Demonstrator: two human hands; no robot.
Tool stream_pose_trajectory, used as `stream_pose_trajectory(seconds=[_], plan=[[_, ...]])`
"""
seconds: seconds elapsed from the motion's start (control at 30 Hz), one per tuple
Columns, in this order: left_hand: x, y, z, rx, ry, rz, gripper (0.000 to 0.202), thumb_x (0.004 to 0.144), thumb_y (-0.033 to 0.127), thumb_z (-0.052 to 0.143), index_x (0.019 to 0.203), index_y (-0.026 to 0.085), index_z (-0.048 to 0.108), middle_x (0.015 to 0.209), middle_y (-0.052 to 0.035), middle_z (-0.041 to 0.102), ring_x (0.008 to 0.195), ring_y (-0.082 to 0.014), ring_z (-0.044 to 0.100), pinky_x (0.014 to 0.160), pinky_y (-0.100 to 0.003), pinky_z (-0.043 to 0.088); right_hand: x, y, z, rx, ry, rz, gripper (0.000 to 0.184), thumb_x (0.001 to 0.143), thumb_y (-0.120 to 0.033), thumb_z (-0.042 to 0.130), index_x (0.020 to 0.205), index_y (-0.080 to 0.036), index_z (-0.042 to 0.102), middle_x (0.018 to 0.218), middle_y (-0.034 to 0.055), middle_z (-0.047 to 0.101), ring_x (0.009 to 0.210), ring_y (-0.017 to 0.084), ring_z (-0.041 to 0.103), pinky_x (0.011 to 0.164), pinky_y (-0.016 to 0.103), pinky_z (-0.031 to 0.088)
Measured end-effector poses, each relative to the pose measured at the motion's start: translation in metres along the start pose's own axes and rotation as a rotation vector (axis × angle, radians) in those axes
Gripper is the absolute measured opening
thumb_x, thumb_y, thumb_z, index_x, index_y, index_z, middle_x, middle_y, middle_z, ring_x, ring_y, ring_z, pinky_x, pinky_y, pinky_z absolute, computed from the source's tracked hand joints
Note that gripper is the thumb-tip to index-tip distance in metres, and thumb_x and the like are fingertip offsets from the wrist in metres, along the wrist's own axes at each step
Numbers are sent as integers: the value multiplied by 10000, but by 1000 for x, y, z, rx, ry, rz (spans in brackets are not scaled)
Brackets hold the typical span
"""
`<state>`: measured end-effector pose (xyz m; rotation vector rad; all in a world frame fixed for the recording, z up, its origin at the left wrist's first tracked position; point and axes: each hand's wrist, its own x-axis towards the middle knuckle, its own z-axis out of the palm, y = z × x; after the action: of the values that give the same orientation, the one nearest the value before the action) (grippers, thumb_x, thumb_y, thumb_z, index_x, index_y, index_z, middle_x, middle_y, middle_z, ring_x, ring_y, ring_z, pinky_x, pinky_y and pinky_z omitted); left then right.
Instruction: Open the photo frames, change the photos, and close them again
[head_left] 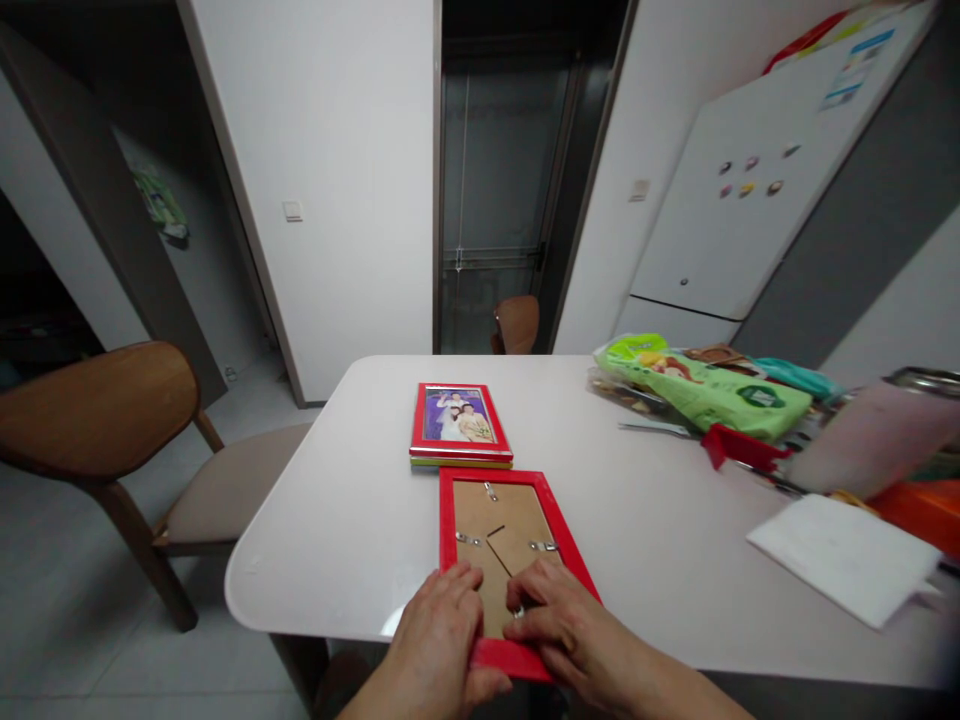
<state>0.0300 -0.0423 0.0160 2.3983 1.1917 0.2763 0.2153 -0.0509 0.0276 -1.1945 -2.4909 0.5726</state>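
A red picture frame (pixel 501 520) lies face down near the front edge of the white table (pixel 352 500), its brown backing board and metal clips showing. My left hand (pixel 439 630) rests on the frame's near left part, fingers laid flat on the backing, thumb at the near edge. My right hand (pixel 559 622) lies on the near right part, fingertips curled and pressing at a clip on the backing. Behind it lies a stack of frames (pixel 459 425), the top one red with a photo facing up.
Green snack bags (pixel 701 390) and clutter sit at the table's right, with a pink bottle (pixel 874 435), an orange item (pixel 922 510) and a white folded cloth (pixel 847 555). A wooden chair (pixel 112 420) stands left. A white fridge (pixel 757 190) is behind right.
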Motion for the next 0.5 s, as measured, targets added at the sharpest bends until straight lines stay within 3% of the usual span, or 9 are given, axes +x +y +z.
stream_pose_trajectory(seconds=[0.13, 0.23, 0.33, 0.43, 0.5], plan=[[7, 9, 8, 43, 33, 44, 546, 519, 373, 722, 977, 145, 533, 1256, -133, 408, 1178, -265, 318, 994, -480, 167, -8, 6, -3, 170, 150, 99, 301, 735, -151, 394, 921, -231, 617, 967, 63, 560, 915, 171, 495, 808, 334, 394], [16, 18, 23, 52, 23, 113, 611, 520, 366, 721, 1033, 116, 503, 1257, -149, 401, 1185, -276, 299, 993, -480, 178, -21, 26, -3, 284, 414, 331, 285, 739, -269, 419, 937, -206, 614, 1027, 81, 564, 961, 189, 505, 852, 336, 382], [25, 25, 36, 40, 44, 159, 513, 592, 318, 676, 1022, 93, 507, 1223, -166, 438, 1157, -279, 347, 983, -476, 215, -40, 47, -3, 447, 667, 593, 297, 662, -367, 505, 869, -199, 636, 969, 72, 612, 928, 214, 536, 830, 326, 405], [29, 30, 38, -25, 164, 230, 500, 587, 309, 669, 1005, 90, 503, 1195, -196, 456, 1123, -313, 384, 948, -513, 260, -55, 54, -1, 762, 838, 793, 355, 588, -405, 578, 876, -205, 629, 900, 63, 653, 853, 228, 575, 764, 323, 444], [30, 37, 34, -134, 284, 303, 451, 604, 321, 646, 972, 105, 500, 1182, -203, 464, 1106, -323, 402, 917, -513, 308, -56, 48, 4, 1061, 879, 748, 396, 577, -429, 589, 900, -202, 619, 879, 69, 661, 810, 231, 588, 717, 327, 459]])
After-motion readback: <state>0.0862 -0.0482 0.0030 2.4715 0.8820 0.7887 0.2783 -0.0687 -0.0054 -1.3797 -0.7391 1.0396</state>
